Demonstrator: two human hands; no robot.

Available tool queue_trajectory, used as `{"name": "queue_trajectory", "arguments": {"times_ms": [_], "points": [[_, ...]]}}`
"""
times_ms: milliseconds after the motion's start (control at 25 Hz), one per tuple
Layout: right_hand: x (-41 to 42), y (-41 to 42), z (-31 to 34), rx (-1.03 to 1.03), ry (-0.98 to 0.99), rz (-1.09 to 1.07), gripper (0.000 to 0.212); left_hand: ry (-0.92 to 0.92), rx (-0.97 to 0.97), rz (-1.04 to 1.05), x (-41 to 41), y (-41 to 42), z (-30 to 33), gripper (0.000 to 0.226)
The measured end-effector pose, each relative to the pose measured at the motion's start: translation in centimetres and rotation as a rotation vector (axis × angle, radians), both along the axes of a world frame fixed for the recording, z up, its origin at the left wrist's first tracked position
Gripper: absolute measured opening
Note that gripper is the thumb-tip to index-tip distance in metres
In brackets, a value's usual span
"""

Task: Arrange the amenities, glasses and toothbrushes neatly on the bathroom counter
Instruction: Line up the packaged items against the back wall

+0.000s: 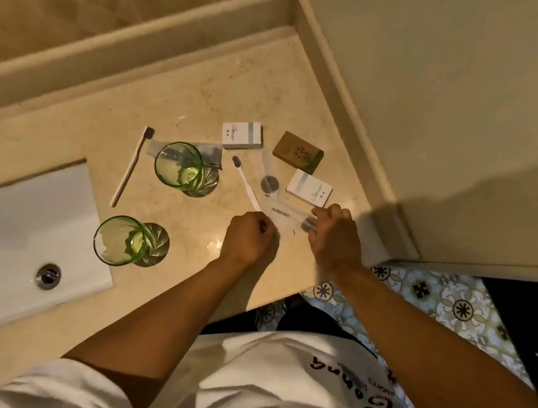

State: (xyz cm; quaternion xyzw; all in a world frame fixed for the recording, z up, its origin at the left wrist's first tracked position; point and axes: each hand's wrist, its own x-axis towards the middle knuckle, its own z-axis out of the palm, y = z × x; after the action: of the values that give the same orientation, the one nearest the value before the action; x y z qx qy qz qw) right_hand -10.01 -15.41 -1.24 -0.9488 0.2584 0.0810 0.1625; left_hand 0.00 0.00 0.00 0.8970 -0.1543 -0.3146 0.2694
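My left hand (248, 239) grips the lower end of a white toothbrush (245, 182) whose dark bristles point away from me. My right hand (334, 235) pinches a clear plastic sachet (288, 214) with a grey disc, stretched between both hands. A second clear sachet (269, 178) lies just beyond it. Two green glasses stand upright, one (179, 165) in the middle, one (119, 240) near the sink. A beige toothbrush (132, 167) lies left of the far glass. Two white boxes (242, 135) (309, 188) and a brown box (298, 151) lie at the back right.
The beige marble counter (186, 95) ends in a raised ledge behind and a wall on the right. A white sink (14, 237) with a drain (48, 275) sits at the left. A grey wrapper (210, 153) lies behind the far glass. Patterned floor tiles (436, 303) show below the counter's edge.
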Motion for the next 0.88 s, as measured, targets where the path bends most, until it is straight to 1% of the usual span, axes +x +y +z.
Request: {"name": "queue_trajectory", "arguments": {"times_ms": [80, 160, 200, 320, 360, 400, 480, 560, 640, 720, 840, 880], "points": [[0.1, -1.1, 0.0, 0.048, -0.043, 0.016, 0.031, -0.004, 0.010, 0.009, -0.2, -0.9, 0.6, 0.029], [0.3, -1.5, 0.1, 0.107, -0.021, -0.008, 0.028, 0.028, 0.016, 0.051, -0.8, -1.8, 1.2, 0.033], [0.5, -1.7, -0.1, 0.191, -0.015, -0.058, 0.027, 0.071, 0.003, 0.090, -1.1, -2.3, 1.0, 0.035], [0.6, -1.9, -0.2, 0.602, -0.067, -0.279, 0.019, 0.220, 0.014, 0.237, -1.6, -3.5, 1.1, 0.037], [0.4, -1.8, -0.1, 0.709, -0.106, -0.305, 0.013, 0.267, -0.003, 0.291, -1.7, -3.7, 1.0, 0.036], [0.2, -1.6, 0.2, 0.771, -0.145, -0.301, 0.009, 0.315, -0.039, 0.346, -1.7, -3.8, 1.1, 0.035], [0.2, -1.7, 0.8, 0.851, -0.199, -0.286, 0.009, 0.391, -0.141, 0.459, -1.7, -3.9, 1.6, 0.033], [0.6, -1.9, 1.6, 0.899, -0.216, -0.293, 0.017, 0.428, -0.232, 0.563, -1.1, -3.9, 2.2, 0.028], [1.7, -2.2, 2.6, 0.919, -0.232, -0.259, 0.024, 0.467, -0.322, 0.613, 0.4, -4.1, 3.0, 0.020], [3.3, -2.7, 3.6, 0.930, -0.246, -0.242, 0.025, 0.503, -0.397, 0.633, 2.3, -4.4, 3.6, 0.012], [6.5, -4.0, 4.8, 1.129, -0.191, -0.412, 0.016, 0.492, -0.454, 0.655, 5.5, -5.4, 4.2, 0.007], [7.5, -4.6, 5.1, 1.157, -0.174, -0.428, 0.015, 0.485, -0.468, 0.660, 6.8, -5.9, 4.4, 0.006]]}}
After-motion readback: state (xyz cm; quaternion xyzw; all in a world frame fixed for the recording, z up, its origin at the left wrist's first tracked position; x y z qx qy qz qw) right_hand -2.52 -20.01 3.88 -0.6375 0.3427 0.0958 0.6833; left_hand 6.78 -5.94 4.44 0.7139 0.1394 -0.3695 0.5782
